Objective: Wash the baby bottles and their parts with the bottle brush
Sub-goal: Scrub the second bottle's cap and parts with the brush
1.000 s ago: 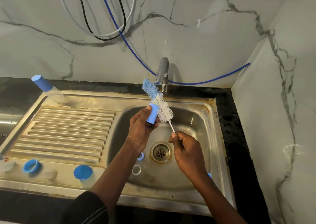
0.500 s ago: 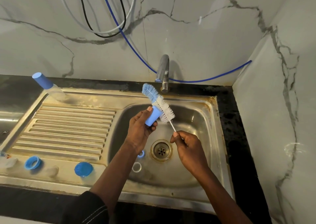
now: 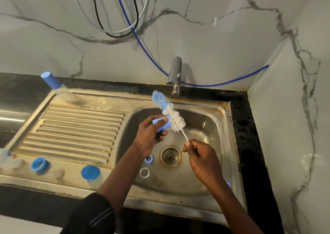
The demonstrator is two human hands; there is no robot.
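Observation:
Over the steel sink basin point(image 3: 205, 123), my left hand point(image 3: 150, 135) grips a small blue bottle cap point(image 3: 163, 124). My right hand point(image 3: 201, 157) pinches the thin white handle of the bottle brush point(image 3: 169, 111); its white and blue bristles lie against the cap's right side and point up-left. A capped clear bottle point(image 3: 57, 87) leans at the drainboard's far left corner. A blue ring point(image 3: 38, 163) and a blue lid point(image 3: 90, 172) rest on the drainboard's front edge. In the basin lie a white ring point(image 3: 144, 172) and a small blue ring point(image 3: 148, 159).
The tap point(image 3: 175, 76) stands just behind the brush tip, with no water running. The drain point(image 3: 170, 156) lies between my hands. Hoses and cables hang on the marble wall. A clear item point(image 3: 9, 159) sits at the far left edge. A wall closes off the right side.
My left hand has turned the blue cap from upright to more sideways. The brush stays against it, held at nearly the same angle.

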